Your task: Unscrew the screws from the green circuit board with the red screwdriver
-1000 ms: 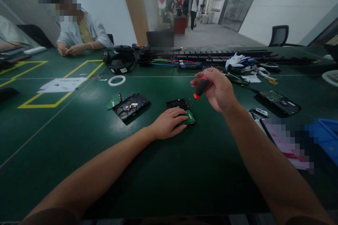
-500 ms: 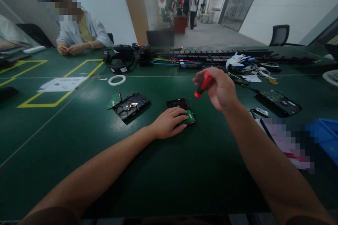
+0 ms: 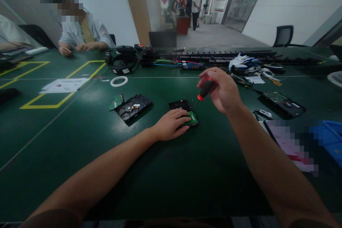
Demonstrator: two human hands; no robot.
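My left hand [image 3: 173,124] lies over a small hard drive [image 3: 180,104] on the table, fingers across its top and thumb along the near edge, holding it down. Part of the drive's green circuit board [image 3: 192,118] shows beyond my fingertips. My right hand [image 3: 223,89] is closed round the black-and-red handle of a screwdriver [image 3: 206,89]. Its shaft slants down to the left, and the tip meets the drive near its right edge. Whether the tip sits in a screw is too small to tell. Left of my hands lies an opened larger hard drive [image 3: 133,108], with a loose green circuit board [image 3: 115,102] against it.
Another hard drive [image 3: 283,104] lies at right, near a blue bin [image 3: 330,139]. A white ring [image 3: 119,81], black headset [image 3: 123,60], colored wires [image 3: 171,63] and gloves [image 3: 242,62] lie farther back. A co-worker [image 3: 84,32] sits across at left.
The screwdriver handle has turned in my right hand, showing more black and less red. My left hand stays on the drive. The co-worker's hands have moved apart.
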